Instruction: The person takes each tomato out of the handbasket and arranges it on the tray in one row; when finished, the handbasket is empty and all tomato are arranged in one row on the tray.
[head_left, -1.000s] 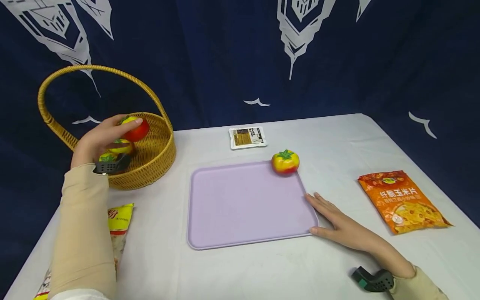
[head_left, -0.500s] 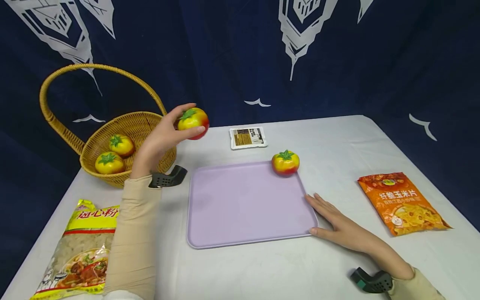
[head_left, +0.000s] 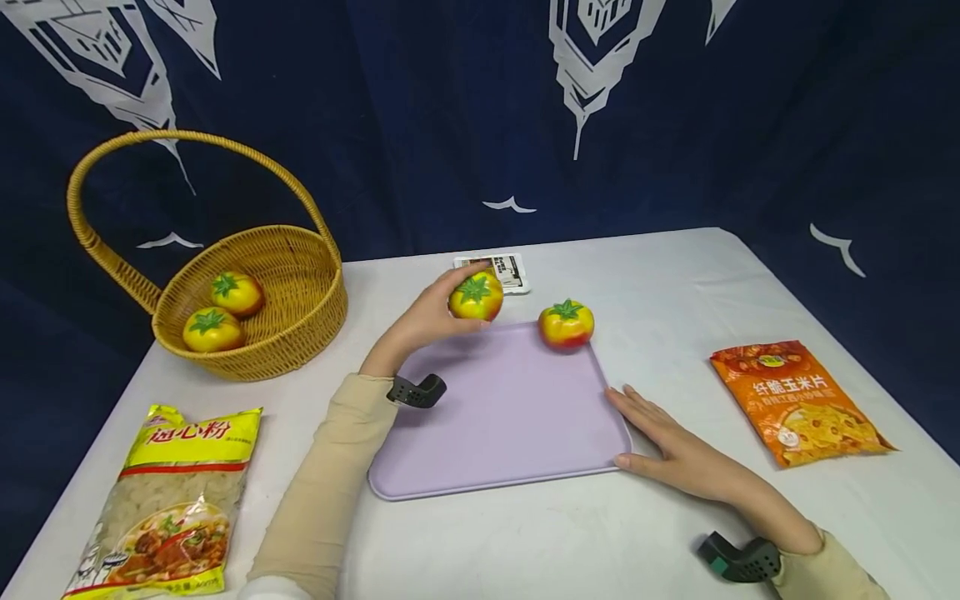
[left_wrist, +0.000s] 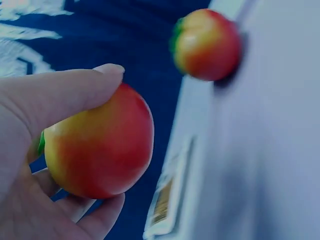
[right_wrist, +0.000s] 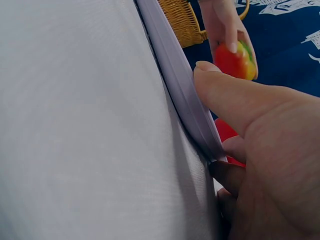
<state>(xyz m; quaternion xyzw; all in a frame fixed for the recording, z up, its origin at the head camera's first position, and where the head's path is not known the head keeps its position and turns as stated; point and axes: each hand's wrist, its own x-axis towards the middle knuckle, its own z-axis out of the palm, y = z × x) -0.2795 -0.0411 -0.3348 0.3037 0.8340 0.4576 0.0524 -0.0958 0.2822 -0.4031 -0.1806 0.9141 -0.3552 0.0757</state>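
My left hand point(head_left: 423, 321) grips a yellow-and-red tomato point(head_left: 477, 297) with a green leafy top, thumb on one side and fingers on the other. It is held above the back edge of a lilac tray point(head_left: 510, 417). In the left wrist view the held tomato point(left_wrist: 102, 145) hangs apart from the second tomato point(left_wrist: 210, 45). That second tomato point(head_left: 566, 325) sits at the tray's back right corner. My right hand point(head_left: 678, 454) lies at the tray's right edge with its fingers extended, the fingertips and thumb touching the rim, as the right wrist view also shows.
A wicker basket point(head_left: 330, 312) with a tall handle stands at the back left, two tomatoes inside. A yellow pasta bag point(head_left: 172, 500) lies front left, an orange chip bag point(head_left: 798, 404) at the right. A small white packet point(head_left: 513, 273) lies behind the tray, partly hidden.
My left hand has lifted a tomato out of the basket and carried it rightward to over the tray's back edge. The right hand has stayed at the tray's edge.
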